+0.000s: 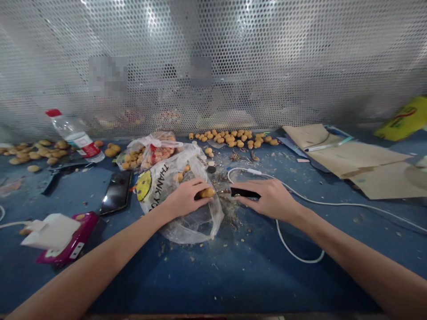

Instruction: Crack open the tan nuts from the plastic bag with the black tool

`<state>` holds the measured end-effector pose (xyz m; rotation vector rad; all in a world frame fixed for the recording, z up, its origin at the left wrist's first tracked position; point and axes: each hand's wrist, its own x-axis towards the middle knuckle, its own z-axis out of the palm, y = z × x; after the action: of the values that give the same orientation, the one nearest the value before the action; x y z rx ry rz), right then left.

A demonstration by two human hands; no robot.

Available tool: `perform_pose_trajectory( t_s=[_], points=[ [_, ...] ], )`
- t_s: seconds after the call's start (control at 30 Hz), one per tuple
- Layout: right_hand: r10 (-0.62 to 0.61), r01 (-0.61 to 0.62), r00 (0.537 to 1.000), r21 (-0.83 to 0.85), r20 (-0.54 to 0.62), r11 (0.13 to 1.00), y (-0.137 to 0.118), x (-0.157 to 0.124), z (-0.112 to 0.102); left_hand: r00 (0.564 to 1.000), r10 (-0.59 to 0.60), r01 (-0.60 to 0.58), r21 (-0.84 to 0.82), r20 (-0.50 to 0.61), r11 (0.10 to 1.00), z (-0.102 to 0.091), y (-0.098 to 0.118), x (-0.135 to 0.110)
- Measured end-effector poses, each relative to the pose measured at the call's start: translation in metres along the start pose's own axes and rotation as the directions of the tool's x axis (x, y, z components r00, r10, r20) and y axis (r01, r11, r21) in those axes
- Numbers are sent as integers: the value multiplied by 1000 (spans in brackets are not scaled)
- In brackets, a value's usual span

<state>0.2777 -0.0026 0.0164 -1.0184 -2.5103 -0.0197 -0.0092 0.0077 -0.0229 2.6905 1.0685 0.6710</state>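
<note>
Pinching a small golden fruit [207, 192] in my left hand [185, 198] over the plastic bag [196, 226], right hand [271, 200] clenching a black-handled knife [243, 192]; looks soft and slippery, so best held by its ends.

A perforated metal sheet [213, 58] is seen glinting at the back, and a matt, scuffed blue surface [213, 284] is spread below! Thin, crinkled clear plastic is shown in the bag [196, 222]. A matt black knife handle [245, 192] is met by a bright metal blade [223, 191]. Glossy glass is caught on the phone [116, 192], and rough brown paper [367, 169] lies right.
</note>
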Motion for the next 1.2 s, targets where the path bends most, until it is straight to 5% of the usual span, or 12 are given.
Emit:
perform_pose_trajectory(
  t_s=[1.2],
  points=[
    [42,-42,999,22,17,999,-2,1,0,1000,0,0,-23,13,1000,1,0,0]
  ],
)
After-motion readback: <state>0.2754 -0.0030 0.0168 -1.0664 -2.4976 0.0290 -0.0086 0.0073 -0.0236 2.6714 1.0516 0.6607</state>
